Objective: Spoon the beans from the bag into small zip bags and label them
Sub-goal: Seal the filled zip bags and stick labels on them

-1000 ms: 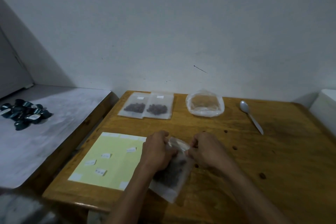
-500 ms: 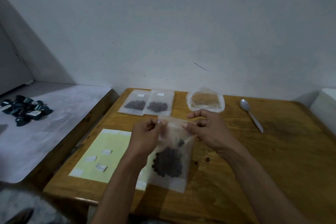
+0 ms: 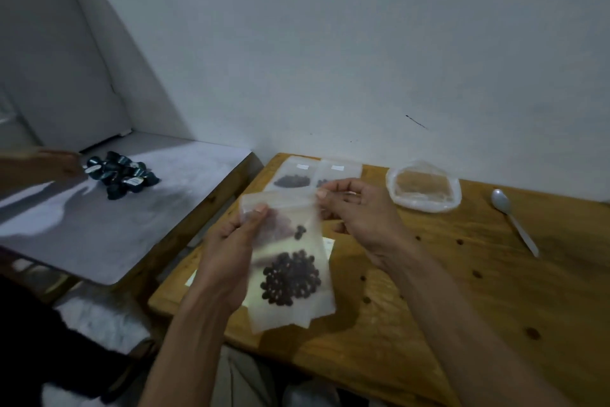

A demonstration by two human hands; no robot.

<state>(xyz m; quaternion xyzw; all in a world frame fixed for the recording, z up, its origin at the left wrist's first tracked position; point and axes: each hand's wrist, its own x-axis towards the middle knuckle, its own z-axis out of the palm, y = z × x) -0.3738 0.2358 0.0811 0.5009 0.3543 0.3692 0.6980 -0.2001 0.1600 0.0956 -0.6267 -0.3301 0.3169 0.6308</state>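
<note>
Up off the brown wooden table (image 3: 462,291), a small frosted zip bag (image 3: 290,261) with dark beans (image 3: 290,278) pooled low, pinched at its top edge by left hand (image 3: 227,251) and right hand (image 3: 359,212). At twelve o'clock, two filled labelled zip bags (image 3: 313,172) lying flat. Toward two o'clock, a clear plastic bag of brown contents (image 3: 424,188), then a white plastic spoon (image 3: 513,221).

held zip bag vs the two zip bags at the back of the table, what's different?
The held zip bag hangs upright in the air, pinched at its top edge by the left hand and right hand; the two back zip bags lie flat on the table. Each back bag shows a small white label near its top; none is visible on the held one. All are translucent and hold dark beans.
</note>
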